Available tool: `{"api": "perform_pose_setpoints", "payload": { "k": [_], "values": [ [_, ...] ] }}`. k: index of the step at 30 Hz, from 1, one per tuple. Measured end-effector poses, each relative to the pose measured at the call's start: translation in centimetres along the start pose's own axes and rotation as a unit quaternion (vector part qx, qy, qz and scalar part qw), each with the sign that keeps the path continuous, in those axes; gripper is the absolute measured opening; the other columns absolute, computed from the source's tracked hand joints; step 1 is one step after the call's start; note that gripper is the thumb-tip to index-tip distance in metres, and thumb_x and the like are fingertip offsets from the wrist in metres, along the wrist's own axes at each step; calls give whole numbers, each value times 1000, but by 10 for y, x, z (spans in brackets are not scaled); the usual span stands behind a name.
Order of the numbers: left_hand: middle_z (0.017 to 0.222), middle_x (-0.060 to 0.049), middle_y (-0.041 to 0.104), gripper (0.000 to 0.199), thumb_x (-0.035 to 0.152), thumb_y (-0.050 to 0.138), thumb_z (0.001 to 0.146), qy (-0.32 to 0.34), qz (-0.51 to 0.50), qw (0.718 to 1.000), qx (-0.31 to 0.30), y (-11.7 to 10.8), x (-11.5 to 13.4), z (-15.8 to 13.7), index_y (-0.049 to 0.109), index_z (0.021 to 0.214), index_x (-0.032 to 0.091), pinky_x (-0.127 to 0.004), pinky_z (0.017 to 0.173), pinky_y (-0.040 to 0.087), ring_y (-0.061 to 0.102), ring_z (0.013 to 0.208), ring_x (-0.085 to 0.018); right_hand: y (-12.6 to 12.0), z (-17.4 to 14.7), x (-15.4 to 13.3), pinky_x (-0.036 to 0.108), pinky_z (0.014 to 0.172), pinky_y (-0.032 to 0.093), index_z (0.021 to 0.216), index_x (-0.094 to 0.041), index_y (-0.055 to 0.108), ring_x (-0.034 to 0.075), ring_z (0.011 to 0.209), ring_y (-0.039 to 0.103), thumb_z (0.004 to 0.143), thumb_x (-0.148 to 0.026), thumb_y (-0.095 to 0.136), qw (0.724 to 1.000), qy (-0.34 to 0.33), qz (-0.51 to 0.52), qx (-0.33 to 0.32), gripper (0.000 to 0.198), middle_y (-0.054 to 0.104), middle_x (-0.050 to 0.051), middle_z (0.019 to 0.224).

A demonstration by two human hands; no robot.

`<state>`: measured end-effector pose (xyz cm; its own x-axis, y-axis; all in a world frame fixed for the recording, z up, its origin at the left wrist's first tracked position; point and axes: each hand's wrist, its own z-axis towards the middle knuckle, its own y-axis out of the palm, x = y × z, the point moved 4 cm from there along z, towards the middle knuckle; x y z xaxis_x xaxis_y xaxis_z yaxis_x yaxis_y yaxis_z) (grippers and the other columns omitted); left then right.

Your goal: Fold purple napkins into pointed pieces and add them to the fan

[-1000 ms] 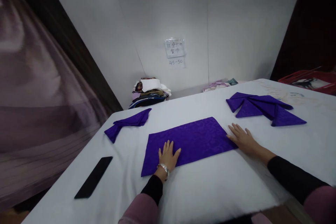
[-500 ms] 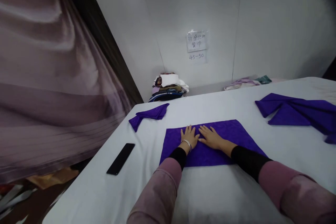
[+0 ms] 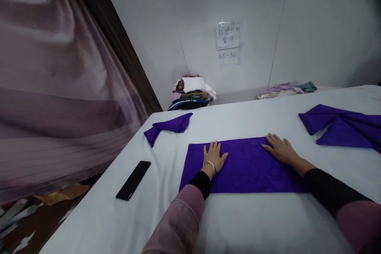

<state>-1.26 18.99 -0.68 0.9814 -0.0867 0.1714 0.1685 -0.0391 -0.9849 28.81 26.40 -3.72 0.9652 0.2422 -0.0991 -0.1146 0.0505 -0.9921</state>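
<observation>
Through my feed I took it for a workroom: handwritten signs (image 3: 228, 42) on the panelled wall (image 3: 253, 0) at upper centre, clothes (image 3: 193, 94) piled to their lower left, a pinkish curtain (image 3: 56, 71) at far left.

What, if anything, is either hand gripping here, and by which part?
Nothing is held: the left hand lies spread on the rectangular purple cloth, the right hand open at its far right corner.
</observation>
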Motion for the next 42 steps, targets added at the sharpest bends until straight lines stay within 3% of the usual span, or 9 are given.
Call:
{"api": "perform_pose_setpoints", "payload": {
  "k": [4, 8, 14, 19, 24, 29, 35, 38, 42],
  "values": [
    [149, -3, 22, 64, 60, 21, 86, -14, -56, 998, -16, -5, -4, 4, 28, 138, 23, -49, 111, 7, 12, 137, -23, -1, -2, 17, 57, 103, 20, 136, -12, 34, 29, 133, 22, 86, -55, 21, 999, 31, -5, 6, 67, 29, 13, 145],
    [147, -5, 25, 57, 53, 30, 87, -93, -91, 991, 24, -28, -39, -4, 34, 135, 22, -43, 109, 18, 18, 136, -22, -8, -11, 10, 58, 102, 21, 135, -13, 35, 31, 133, 23, 86, -56, 22, 999, 45, 2, 9, 67, 31, 14, 144],
    [131, -13, 48, 51, 37, 45, 84, -195, -38, 978, 60, -52, -104, -57, 41, 128, 13, -31, 102, 30, 41, 123, -22, -24, -59, -68, 51, 108, 15, 140, -19, 30, 26, 135, 17, 85, -62, 24, 991, -119, 60, 0, 70, 27, 8, 146],
    [124, -16, 52, 60, 37, 50, 82, -246, -92, 964, 38, -47, -114, -90, 36, 131, 7, -27, 91, 39, 53, 108, -20, -22, -88, -130, 50, 109, 13, 141, -20, 27, 25, 135, 16, 86, -64, 24, 971, -222, 86, -34, 70, 24, 8, 147],
    [106, -11, 64, 55, 32, 54, 79, -292, -131, 947, -8, -51, -120, -97, 40, 128, 10, -27, 84, 43, 59, 101, -21, -11, -91, -143, 51, 108, 14, 140, -20, 30, 26, 135, 18, 86, -64, 24, 967, -231, 100, -38, 70, 27, 10, 145],
    [125, -12, 53, 46, 34, 45, 85, -210, -51, 974, 72, -60, -81, -93, 41, 127, 16, -33, 98, 33, 47, 117, -23, -9, -92, -141, 52, 108, 13, 140, -22, 29, 26, 135, 18, 87, -63, 24, 968, -230, 101, -27, 67, 27, 9, 146],
    [145, -5, 30, 53, 49, 32, 87, -28, -30, 997, 58, -17, 18, -88, 37, 133, 22, -46, 111, 12, 19, 135, -25, -7, -94, -140, 51, 107, 14, 140, -23, 30, 26, 134, 19, 87, -62, 25, 968, -234, 90, -6, 65, 29, 8, 145],
    [147, -6, 25, 60, 53, 25, 87, -40, -24, 998, 51, -4, 20, -89, 34, 136, 21, -50, 111, 6, 13, 137, -26, -5, -95, -139, 50, 108, 15, 139, -22, 32, 25, 134, 20, 87, -62, 25, 969, -235, 75, -1, 66, 30, 8, 144],
    [148, -7, 22, 65, 56, 17, 87, -95, -9, 994, 44, -7, -19, -100, 31, 138, 19, -52, 110, 5, 10, 137, -27, -1, -94, -137, 49, 108, 15, 138, -21, 34, 25, 134, 20, 86, -63, 25, 971, -232, 63, 2, 67, 30, 7, 144]
  ]
}}
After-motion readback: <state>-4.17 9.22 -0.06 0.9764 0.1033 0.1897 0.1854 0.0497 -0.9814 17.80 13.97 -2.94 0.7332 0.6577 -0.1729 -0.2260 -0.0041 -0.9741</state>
